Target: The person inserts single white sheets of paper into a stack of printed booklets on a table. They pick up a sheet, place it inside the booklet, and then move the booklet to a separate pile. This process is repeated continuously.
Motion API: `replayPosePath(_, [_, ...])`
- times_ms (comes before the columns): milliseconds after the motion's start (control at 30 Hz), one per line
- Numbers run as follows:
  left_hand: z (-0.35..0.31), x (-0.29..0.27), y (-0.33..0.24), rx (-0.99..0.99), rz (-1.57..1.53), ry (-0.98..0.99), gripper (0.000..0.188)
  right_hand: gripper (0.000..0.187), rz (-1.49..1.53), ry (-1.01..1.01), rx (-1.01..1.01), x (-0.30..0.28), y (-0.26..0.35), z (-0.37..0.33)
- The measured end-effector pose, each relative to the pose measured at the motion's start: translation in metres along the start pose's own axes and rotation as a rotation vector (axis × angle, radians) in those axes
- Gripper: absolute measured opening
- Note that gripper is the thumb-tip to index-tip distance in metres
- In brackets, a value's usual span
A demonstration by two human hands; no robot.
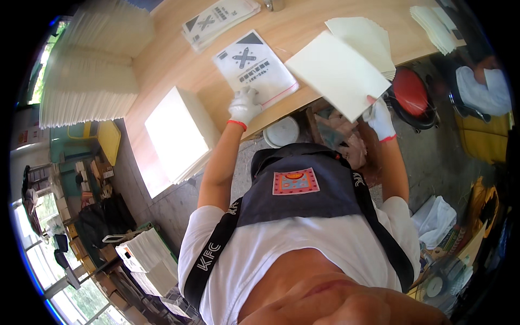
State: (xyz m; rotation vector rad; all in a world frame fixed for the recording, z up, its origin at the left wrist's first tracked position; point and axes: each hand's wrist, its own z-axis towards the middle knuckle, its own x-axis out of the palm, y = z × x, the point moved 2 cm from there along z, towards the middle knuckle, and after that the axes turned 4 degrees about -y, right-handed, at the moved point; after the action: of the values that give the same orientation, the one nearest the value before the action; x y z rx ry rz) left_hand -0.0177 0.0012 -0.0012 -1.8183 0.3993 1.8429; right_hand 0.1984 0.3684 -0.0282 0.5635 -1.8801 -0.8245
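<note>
My left hand (245, 105), in a white glove with a red cuff, is at the near left edge of a printed plastic bag (260, 73). Its fingers are bent together over that edge. The bag lies flat on the table, with a dark crossed-pencil print and a red line near one end. My right hand (379, 119), gloved the same way, grips the near right corner of a white paper sheet or thin pad (338, 73). The paper is tilted past the table's front edge, and whether it is one sheet or several I cannot tell. Fanned white paper (364, 40) lies behind it.
More printed bags (219, 21) lie at the far side of the wooden table (168, 59). A tall white paper stack (181, 132) stands left of my arm, with larger stacks (89, 92) beyond. A red stool (410, 92) and white bucket (281, 131) are below the front edge.
</note>
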Motion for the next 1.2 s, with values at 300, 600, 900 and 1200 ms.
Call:
replayPosePath(300, [-0.004,0.013,0.015,-0.113,-0.138,-0.165,0.029,0.028,-0.069,0.007,0.349,0.06,-0.07,-0.042])
replayPosePath(600, [-0.005,-0.006,0.025,-0.15,-0.759,-0.254,0.035,0.022,0.249,-0.23,0.393,0.1,-0.089,-0.066])
replayPosePath(900, [-0.033,0.005,-0.003,-0.028,-0.662,-0.683,0.046,0.012,0.279,-0.202,0.397,0.134,-0.108,-0.069])
replayPosePath(1200, [-0.041,0.079,-0.065,-0.922,-2.51,0.064,0.05,0.018,-0.022,-0.193,0.309,0.147,-0.094,-0.084])
